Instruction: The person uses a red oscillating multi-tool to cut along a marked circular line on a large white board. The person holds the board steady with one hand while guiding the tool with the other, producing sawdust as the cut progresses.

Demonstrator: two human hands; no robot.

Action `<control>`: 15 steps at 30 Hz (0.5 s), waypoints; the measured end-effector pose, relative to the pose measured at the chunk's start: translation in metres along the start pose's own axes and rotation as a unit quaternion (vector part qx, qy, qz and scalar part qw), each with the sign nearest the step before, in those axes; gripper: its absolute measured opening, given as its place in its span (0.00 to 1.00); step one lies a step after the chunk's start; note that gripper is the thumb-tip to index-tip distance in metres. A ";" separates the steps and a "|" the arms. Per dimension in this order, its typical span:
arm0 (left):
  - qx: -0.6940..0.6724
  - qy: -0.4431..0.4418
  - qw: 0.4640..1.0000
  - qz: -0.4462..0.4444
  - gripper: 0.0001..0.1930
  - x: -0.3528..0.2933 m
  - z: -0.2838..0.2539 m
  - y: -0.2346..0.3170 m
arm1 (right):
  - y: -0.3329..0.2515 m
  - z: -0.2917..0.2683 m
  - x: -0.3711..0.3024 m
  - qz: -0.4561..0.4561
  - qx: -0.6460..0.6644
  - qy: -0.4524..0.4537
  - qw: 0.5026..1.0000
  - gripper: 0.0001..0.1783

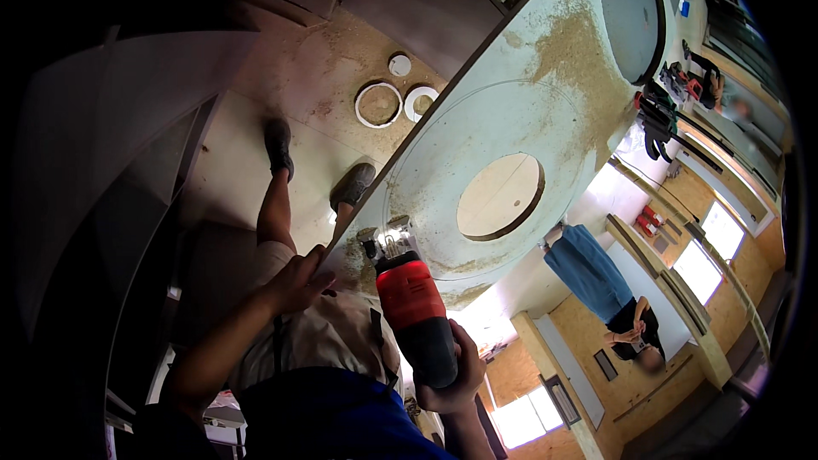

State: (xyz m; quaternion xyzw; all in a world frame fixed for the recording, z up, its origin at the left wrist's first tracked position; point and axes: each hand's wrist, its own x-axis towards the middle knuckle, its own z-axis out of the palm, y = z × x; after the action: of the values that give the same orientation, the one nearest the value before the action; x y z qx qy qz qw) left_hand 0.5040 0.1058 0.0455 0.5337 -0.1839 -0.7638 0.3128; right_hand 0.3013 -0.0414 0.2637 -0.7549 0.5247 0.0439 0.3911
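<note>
A red and black jigsaw (413,298) rests with its lit, metal-footed end on a pale grey board (443,136), close to the board's near left edge. My right hand (464,370) is wrapped round the tool's black rear body. At the board's edge, left of the jigsaw, my left hand (300,283) is closed, its fingers bent over the rim. Large curved lines are marked on the board around a round cut-out (501,196). The blade itself is hard to make out. Sawdust (579,43) covers part of the surface.
Black clamps (656,123) sit at the board's far right edge. On the dusty floor lie a white ring (378,124), a smaller ring (411,104) and a disc (400,65). One person (626,319) stands to the right; another (707,81) is farther off.
</note>
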 end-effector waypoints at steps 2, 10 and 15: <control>-0.044 0.000 0.999 -0.006 0.10 0.000 0.002 -0.002 | -0.002 0.000 0.000 0.014 0.006 -0.003 1.000 0.42; -0.054 -0.006 0.998 -0.013 0.11 0.003 0.004 -0.018 | -0.014 0.002 0.007 0.016 0.028 0.017 0.999 0.40; -0.049 0.001 0.999 -0.007 0.11 0.002 0.005 -0.017 | -0.016 0.003 0.006 0.031 0.031 0.018 0.999 0.40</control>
State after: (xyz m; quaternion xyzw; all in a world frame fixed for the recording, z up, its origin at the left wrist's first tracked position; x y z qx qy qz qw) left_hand 0.4943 0.1171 0.0350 0.5193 -0.1424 -0.7737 0.3337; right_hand 0.3187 -0.0414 0.2676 -0.7263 0.5561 0.0259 0.4033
